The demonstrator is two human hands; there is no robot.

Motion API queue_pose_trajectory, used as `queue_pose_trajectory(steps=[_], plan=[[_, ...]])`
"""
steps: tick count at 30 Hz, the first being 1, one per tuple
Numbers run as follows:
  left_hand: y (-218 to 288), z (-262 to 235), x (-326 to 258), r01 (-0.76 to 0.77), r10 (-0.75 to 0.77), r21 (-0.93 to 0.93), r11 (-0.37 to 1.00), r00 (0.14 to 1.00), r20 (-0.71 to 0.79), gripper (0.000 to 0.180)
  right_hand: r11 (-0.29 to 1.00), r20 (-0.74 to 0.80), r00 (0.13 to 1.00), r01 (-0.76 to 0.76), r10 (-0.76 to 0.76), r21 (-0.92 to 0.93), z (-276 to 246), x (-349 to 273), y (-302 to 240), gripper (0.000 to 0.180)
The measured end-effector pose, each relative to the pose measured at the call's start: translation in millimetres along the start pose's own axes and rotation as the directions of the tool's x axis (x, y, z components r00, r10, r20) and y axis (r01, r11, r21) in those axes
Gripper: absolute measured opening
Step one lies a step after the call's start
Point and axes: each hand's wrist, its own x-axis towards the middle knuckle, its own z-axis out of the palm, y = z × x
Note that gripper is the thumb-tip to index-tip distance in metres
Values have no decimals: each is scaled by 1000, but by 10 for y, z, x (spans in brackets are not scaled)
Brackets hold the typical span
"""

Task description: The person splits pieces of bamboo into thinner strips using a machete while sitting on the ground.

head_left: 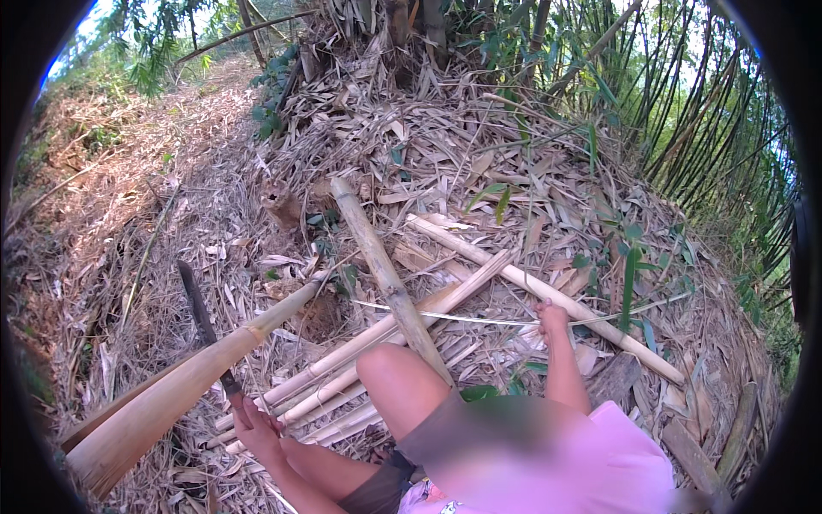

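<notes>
On the left, my left hand [257,426] is closed around the handle of a machete [202,315]. Its dark blade points up and away, beside a thick peeled bamboo culm [171,385]. My right hand [550,317] pinches a thin, pale bamboo strip [471,319], which stretches out to both sides of the fingers. Just past this hand lies a long bamboo pole [514,272], slanting across the ground. Split bamboo pieces [342,355] lie in a bundle between my hands, partly hidden under my bent knee. Another bamboo pole [377,253] crosses over them.
Dry bamboo leaves [411,154] cover the sloping ground. A cut stump [280,206] stands beyond the poles. Bamboo clumps [711,111] rise at the back and right. Short wood pieces [693,454] lie at the lower right.
</notes>
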Motion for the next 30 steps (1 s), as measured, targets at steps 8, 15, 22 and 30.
queue_pose_trajectory(steps=[8,15,22,30], plan=[[-135,-103,89,-2,2,-4,1000,1000,12,25,227,419,771,570,-479,-790,-356,375,-78,36],[-123,-92,117,-19,19,-15,1000,999,-30,30,0,440,850,460,-289,-888,-449,915,-125,31],[-45,-9,46,-1,7,45,999,992,-124,38,20,314,929,323,-195,-946,-490,1245,236,25],[-89,-37,46,-11,10,-9,1000,987,-159,37,179,461,684,647,-566,-741,-128,807,-129,24]])
